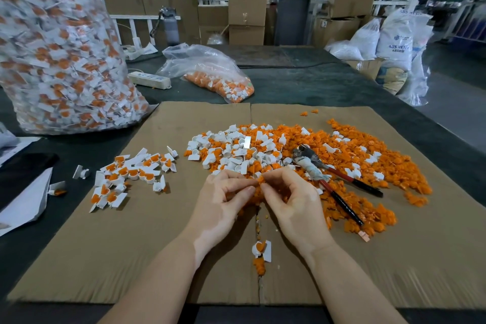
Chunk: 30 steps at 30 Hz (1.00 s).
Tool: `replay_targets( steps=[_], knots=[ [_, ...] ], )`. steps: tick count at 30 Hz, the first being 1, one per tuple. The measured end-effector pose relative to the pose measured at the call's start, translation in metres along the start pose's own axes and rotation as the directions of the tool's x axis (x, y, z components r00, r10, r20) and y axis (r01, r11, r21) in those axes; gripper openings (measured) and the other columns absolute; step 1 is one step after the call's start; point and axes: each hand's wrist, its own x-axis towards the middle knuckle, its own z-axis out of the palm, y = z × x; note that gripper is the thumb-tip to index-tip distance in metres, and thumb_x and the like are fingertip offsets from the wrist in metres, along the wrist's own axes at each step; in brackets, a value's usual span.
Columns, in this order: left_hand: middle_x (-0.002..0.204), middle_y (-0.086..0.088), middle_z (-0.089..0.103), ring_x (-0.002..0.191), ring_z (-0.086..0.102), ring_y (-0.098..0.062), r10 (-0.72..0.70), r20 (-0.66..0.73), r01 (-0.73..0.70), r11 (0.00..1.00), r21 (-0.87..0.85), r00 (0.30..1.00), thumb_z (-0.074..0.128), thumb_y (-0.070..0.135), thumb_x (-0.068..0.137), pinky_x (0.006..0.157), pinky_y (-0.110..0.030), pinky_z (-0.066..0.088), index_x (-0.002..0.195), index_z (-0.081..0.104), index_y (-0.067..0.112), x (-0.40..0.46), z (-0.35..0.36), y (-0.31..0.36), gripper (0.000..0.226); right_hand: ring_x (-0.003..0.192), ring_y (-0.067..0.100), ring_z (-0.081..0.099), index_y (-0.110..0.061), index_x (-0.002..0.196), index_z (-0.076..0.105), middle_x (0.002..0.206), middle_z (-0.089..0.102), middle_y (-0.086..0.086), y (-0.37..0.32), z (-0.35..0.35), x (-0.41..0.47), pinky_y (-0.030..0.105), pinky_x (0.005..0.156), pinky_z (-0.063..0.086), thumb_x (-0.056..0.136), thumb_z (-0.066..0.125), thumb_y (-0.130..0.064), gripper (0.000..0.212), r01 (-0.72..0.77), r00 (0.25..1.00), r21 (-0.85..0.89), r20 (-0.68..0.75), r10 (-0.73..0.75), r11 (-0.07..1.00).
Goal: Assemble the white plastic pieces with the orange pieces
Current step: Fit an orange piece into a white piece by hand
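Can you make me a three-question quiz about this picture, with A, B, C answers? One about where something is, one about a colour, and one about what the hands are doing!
1. Where do the pliers lie?
A. On the orange pile
B. Inside the big bag
C. On the water bottle

2. What colour are the pliers' handles?
A. Green and yellow
B. Red and black
C. All white

3. What are the two hands doing?
A. Lying flat on the cardboard
B. Lifting the big bag
C. Pinching a small orange piece together

Answers:
1. A: the pliers rest on the orange pieces, right of the hands.
2. B: the handles are red near the head and black at the ends.
3. C: the left hand and right hand meet fingertip to fingertip around an orange piece above the cardboard.
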Motion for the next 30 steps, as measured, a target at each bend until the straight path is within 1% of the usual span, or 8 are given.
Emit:
replay_targets(
  steps=[3, 6, 9, 12, 16, 21, 26, 30],
  knots=[
    [0.093, 0.013, 0.061, 0.099, 0.049, -0.013, 0.015, -0.052, -0.007, 0.991, 0.137, 0.999, 0.061, 0.024, 0.089, 0.083, -0.010, 0.034, 0.095, 0.071, 0.032, 0.011, 0.002, -0.001, 0.014, 0.083, 0.004, 0.061, -0.019, 0.099, 0.065, 0.086, 0.065, -0.009, 0.005, -0.001, 0.001, 0.021, 0.075, 0.052, 0.088, 0.061, -0.012, 0.013, -0.032, 0.996, -0.079, -0.088, 0.025, 0.996],
    [0.113, 0.002, 0.062, 0.111, 0.047, -0.018, -0.016, -0.116, 0.059, 0.926, 0.373, 0.993, 0.055, 0.017, 0.093, 0.096, -0.033, 0.039, 0.111, 0.069, 0.026, 0.028, 0.001, -0.001, 0.024, 0.091, 0.007, 0.060, -0.013, 0.104, 0.067, 0.093, 0.065, -0.005, 0.006, -0.002, 0.002, 0.024, 0.083, 0.051, 0.089, 0.060, -0.010, 0.017, -0.001, 0.983, -0.183, -0.181, -0.033, 0.983],
    [0.130, 0.005, 0.054, 0.119, 0.040, -0.018, 0.097, 0.022, -0.092, 0.800, 0.593, 0.995, 0.048, 0.004, 0.094, 0.101, -0.029, 0.032, 0.127, 0.058, 0.029, 0.042, -0.001, -0.004, 0.042, 0.091, 0.011, 0.058, -0.011, 0.105, 0.069, 0.092, 0.064, -0.003, 0.006, -0.003, 0.004, 0.029, 0.083, 0.051, 0.089, 0.058, -0.007, 0.019, 0.017, 0.971, -0.232, -0.229, -0.071, 0.973],
    [0.126, 0.005, 0.056, 0.116, 0.045, -0.016, 0.108, 0.123, -0.163, 0.731, 0.663, 0.986, 0.050, 0.012, 0.095, 0.097, -0.025, 0.030, 0.125, 0.059, 0.028, 0.055, -0.004, -0.004, 0.035, 0.091, 0.014, 0.059, -0.009, 0.104, 0.069, 0.092, 0.064, -0.002, 0.007, -0.002, 0.005, 0.035, 0.082, 0.051, 0.089, 0.059, -0.006, 0.019, 0.007, 0.967, -0.231, -0.247, -0.065, 0.973],
    [0.109, 0.001, 0.057, 0.107, 0.045, -0.016, 0.087, 0.051, -0.101, 0.793, 0.601, 0.995, 0.059, 0.023, 0.091, 0.081, -0.020, 0.030, 0.107, 0.067, 0.020, 0.059, -0.007, -0.002, 0.018, 0.090, 0.013, 0.060, -0.010, 0.102, 0.068, 0.092, 0.065, -0.002, 0.008, -0.002, 0.005, 0.037, 0.082, 0.053, 0.087, 0.062, -0.007, 0.016, -0.029, 0.969, -0.193, -0.248, -0.020, 0.981],
    [0.106, 0.003, 0.055, 0.105, 0.045, -0.013, 0.046, 0.068, -0.077, 0.797, 0.599, 0.997, 0.059, 0.024, 0.091, 0.078, -0.014, 0.029, 0.097, 0.065, 0.019, 0.053, -0.010, 0.000, 0.010, 0.084, 0.012, 0.059, -0.016, 0.093, 0.065, 0.086, 0.063, -0.005, 0.007, -0.002, 0.003, 0.034, 0.076, 0.052, 0.088, 0.062, -0.010, 0.009, -0.072, 0.974, -0.148, -0.224, 0.038, 0.986],
    [0.092, 0.007, 0.061, 0.079, 0.053, -0.001, 0.001, -0.131, 0.041, 0.949, 0.312, 0.991, 0.060, 0.016, 0.090, 0.065, -0.005, 0.036, 0.111, 0.065, 0.019, 0.040, -0.023, 0.007, 0.022, 0.078, 0.009, 0.058, -0.015, 0.091, 0.064, 0.082, 0.062, -0.006, 0.006, -0.003, 0.003, 0.028, 0.071, 0.051, 0.088, 0.061, -0.010, 0.006, -0.042, 0.977, -0.191, -0.213, 0.001, 0.981],
    [0.078, 0.010, 0.063, 0.070, 0.058, -0.003, -0.136, -0.023, 0.137, 0.986, 0.098, 0.990, 0.061, 0.016, 0.090, 0.066, -0.013, 0.042, 0.089, 0.068, 0.027, 0.032, -0.040, 0.007, 0.013, 0.077, 0.007, 0.057, -0.017, 0.091, 0.063, 0.082, 0.061, -0.006, 0.006, -0.002, 0.002, 0.025, 0.069, 0.050, 0.088, 0.061, -0.009, 0.008, -0.037, 0.980, -0.201, -0.198, -0.003, 0.979]
  ],
)
